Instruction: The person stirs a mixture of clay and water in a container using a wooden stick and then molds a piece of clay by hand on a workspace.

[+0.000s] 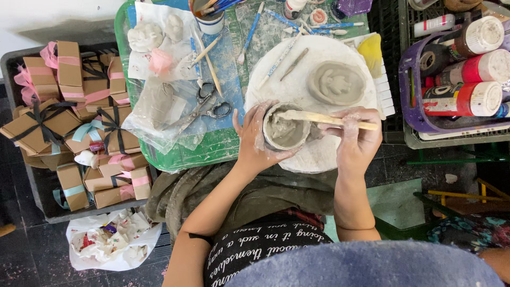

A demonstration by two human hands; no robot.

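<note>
Small grey clay cup (286, 132), wet, rough-walled, hollow inside, sits at the near edge of a round white board (319, 58). Left hand (254, 141) curled around cup's side, clay-smeared fingers gripping it. Right hand (355, 139) closed on a flat wooden stick (324, 119) whose tip lies across the cup's rim. Behind on the board: grey clay face relief (336, 82). Left: scissors (210, 103) on green tray (212, 146). Far left: ribboned brown gift boxes (69, 117). Right: paint bottles (473, 69) in purple basket (411, 101).
</note>
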